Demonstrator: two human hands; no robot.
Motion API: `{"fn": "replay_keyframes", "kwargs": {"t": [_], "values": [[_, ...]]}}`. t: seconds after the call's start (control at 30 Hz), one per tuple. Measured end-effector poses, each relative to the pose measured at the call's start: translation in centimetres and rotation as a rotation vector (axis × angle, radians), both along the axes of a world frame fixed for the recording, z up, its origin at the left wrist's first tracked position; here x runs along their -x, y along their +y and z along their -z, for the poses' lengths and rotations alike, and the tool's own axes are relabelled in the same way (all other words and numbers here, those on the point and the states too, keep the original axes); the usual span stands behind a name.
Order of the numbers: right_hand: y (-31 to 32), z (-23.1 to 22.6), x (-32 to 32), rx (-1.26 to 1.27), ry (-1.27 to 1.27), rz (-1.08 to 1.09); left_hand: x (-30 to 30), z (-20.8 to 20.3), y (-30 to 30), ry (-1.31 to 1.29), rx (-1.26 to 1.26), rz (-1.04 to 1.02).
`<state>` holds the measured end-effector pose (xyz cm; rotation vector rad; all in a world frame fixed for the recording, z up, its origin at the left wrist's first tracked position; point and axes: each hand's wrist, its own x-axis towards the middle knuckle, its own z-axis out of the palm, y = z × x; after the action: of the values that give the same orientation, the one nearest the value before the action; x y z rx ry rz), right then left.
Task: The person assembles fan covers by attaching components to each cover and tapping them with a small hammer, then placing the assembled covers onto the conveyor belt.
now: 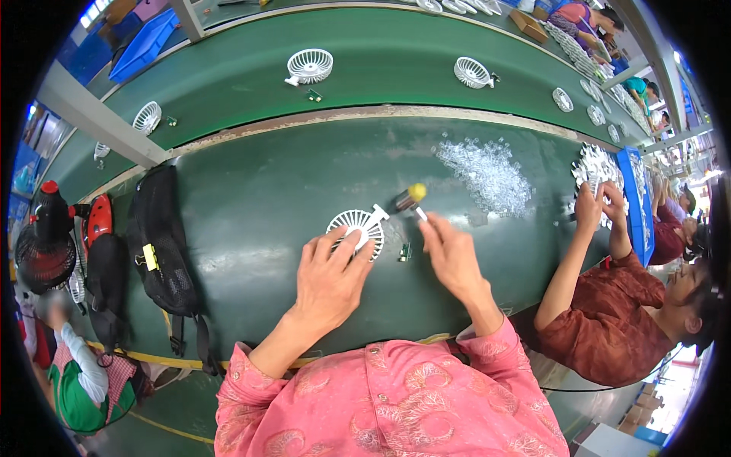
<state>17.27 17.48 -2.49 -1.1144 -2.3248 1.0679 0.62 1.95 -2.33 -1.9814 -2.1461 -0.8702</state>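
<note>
A round white fan housing [365,228] with radial slats lies on the green table, its short stem pointing up and to the right. My left hand [331,274] holds it down from the near left side, fingers over the rim. Pinched in my right hand [453,255] is the pale handle of a small mallet [410,198], its dark head with a yellow end just right of the housing's stem. The head is slightly blurred, and whether it touches the stem I cannot tell. A small green circuit board [405,252] lies between my hands.
Small clear plastic parts [487,175] are heaped far right. A co-worker's hands [598,202] work over white parts beside a blue tray [636,206]. A black bag [164,244] and fan [46,244] stand left. Beyond the ledge, a green belt [388,68] carries fan housings [311,67].
</note>
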Motion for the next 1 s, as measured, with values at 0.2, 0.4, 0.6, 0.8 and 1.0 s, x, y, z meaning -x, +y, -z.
{"fn": "replay_keyframes", "kwargs": {"t": [0.2,0.4,0.6,0.8,1.0], "values": [[5.5,0.5,-0.7,-0.070,-0.037,0.333,0.9,-0.8,-1.0,-0.086,0.026,0.051],[8.5,1.2,0.6,-0.170,0.013,0.344,1.1,-0.8,-1.1,-0.144,-0.018,0.036],[9.8,2.4,1.4,-0.257,-0.135,0.305,1.3,-0.5,-0.9,-0.165,-0.049,-0.018],[8.0,0.1,1.9,-0.138,-0.120,0.340,1.2,-1.4,0.0,-0.088,0.032,-0.105],[4.2,-2.3,1.8,0.663,0.286,0.228,1.1,-0.2,0.9,-0.047,0.138,-0.140]]}}
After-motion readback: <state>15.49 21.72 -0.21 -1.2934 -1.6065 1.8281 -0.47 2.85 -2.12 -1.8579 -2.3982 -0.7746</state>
